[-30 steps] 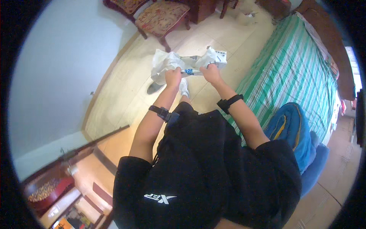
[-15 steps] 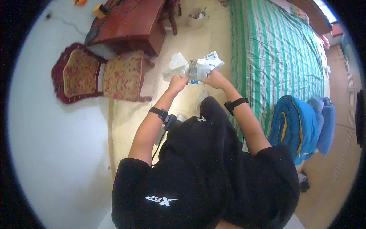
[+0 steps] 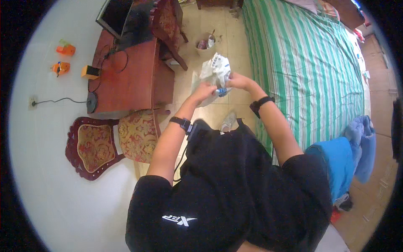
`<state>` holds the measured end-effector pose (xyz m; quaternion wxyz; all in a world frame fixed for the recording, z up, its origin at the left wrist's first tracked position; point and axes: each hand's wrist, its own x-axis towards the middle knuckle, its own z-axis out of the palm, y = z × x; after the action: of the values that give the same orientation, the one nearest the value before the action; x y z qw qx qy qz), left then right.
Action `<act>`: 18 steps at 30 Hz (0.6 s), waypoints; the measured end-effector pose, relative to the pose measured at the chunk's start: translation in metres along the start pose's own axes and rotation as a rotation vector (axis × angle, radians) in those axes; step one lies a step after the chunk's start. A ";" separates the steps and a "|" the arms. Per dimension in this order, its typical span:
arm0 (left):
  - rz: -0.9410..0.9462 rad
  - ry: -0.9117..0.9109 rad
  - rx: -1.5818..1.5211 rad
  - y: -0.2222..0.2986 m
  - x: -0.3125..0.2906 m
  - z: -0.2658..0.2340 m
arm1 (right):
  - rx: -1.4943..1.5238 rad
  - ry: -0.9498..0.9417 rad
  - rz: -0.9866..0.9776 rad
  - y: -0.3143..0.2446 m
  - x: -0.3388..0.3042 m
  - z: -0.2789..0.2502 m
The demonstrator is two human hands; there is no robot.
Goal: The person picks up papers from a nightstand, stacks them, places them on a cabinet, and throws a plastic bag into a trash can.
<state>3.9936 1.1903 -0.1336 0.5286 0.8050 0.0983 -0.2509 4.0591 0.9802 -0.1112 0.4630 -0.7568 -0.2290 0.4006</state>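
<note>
A crumpled white plastic bag [image 3: 215, 67] with dark and blue printing hangs between my hands above the tiled floor. My left hand [image 3: 204, 91] is closed on the bag's near left side, the fingers pinching the plastic. On the other side my right hand [image 3: 238, 80] grips the bag's right edge. A small blue patch shows beneath, between the two hands. Whatever is inside the bag cannot be made out. Both wrists wear black straps.
A bin [image 3: 205, 49] holding some rubbish stands on the floor just beyond the bag. Left are a red-brown desk [image 3: 134, 75] with a monitor [image 3: 115, 17], and an upholstered chair [image 3: 138, 134]. A bed [image 3: 306, 80] with a green-striped sheet lies right, a blue quilt [image 3: 333, 161] nearer me.
I have stepped forward, so the desk, chair and bin appear nearer. The bag, stretched sideways before, is now bunched and tilted upward, with my hands closer together.
</note>
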 end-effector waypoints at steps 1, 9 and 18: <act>-0.017 -0.002 -0.011 -0.001 0.016 -0.005 | 0.056 0.020 0.044 -0.002 0.014 -0.007; -0.151 -0.054 -0.619 0.037 0.148 -0.052 | 0.553 0.081 0.224 0.030 0.137 -0.096; 0.116 0.138 -0.241 0.059 0.292 -0.097 | 0.839 0.312 0.175 0.010 0.253 -0.153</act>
<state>4.2977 1.2211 -0.2039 0.6271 0.7552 0.1172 -0.1505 4.3296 1.0780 -0.1818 0.7231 -0.5715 0.0903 0.3774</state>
